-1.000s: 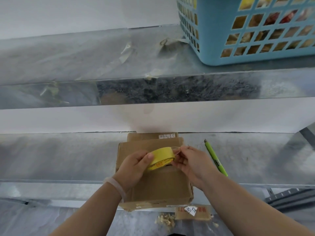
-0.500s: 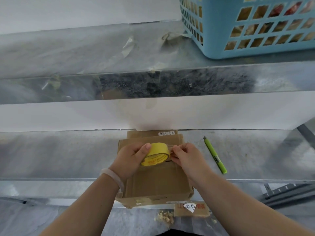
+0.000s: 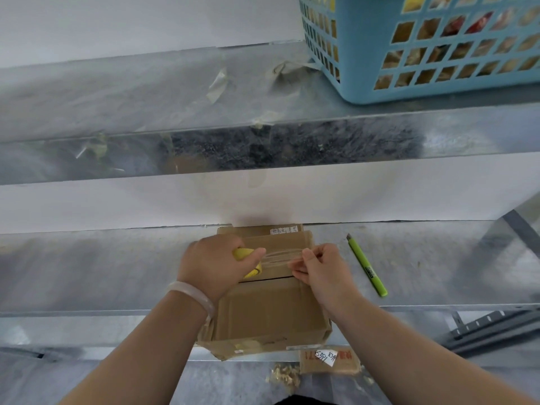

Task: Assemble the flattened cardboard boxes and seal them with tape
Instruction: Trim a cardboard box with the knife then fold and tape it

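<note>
Cardboard box [image 3: 268, 314] on metal shelf [image 3: 102, 273], flaps closed, yellow tape roll [image 3: 247, 261] gripped by left hand [image 3: 214, 263] over the flap seam, clear tape strip [image 3: 280, 257] stretched rightward, its end pinched by right hand [image 3: 320, 267], green utility knife [image 3: 367, 266] lying on shelf to the right, apart from box.

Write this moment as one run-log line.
left grip: holds yellow tape roll | right grip: pinches tape strip end | tape strip: stretched between both grips, above cardboard box

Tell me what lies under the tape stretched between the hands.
Under the tape strip lies the far flap of the cardboard box. The left hand covers most of the yellow roll; the box's inside is hidden.
</note>
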Tool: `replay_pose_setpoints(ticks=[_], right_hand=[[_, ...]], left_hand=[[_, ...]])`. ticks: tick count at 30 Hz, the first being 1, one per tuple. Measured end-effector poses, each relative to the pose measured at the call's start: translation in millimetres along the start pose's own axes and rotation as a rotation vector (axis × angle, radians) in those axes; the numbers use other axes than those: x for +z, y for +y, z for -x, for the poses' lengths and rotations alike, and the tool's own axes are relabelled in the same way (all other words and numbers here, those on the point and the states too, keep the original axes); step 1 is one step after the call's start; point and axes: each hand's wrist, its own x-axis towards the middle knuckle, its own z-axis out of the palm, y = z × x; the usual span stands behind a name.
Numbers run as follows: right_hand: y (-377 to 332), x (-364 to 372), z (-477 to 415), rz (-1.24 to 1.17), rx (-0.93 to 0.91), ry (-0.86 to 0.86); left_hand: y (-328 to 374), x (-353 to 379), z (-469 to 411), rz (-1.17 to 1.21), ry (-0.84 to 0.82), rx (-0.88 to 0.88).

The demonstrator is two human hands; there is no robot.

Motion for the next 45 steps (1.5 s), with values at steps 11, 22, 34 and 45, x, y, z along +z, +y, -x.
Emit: replay_pose_setpoints(ticks=[11, 22, 34, 45], right_hand=[[-4, -10, -2, -0.156, 0.085, -0.023], [-4, -59, 4, -0.325, 0.095, 0.117], [7, -74, -1, -0.464, 0.191, 0.087], [49, -69, -18, -0.458, 0.347, 0.065]], left_hand=[[-27, 11, 14, 0.669, -0.209, -0.065], [0, 21, -3, 0.334, -0.293, 0.018], [20, 22, -4, 0.105, -0.251, 0.036], [30, 24, -6, -0.028, -0.267, 0.042]])
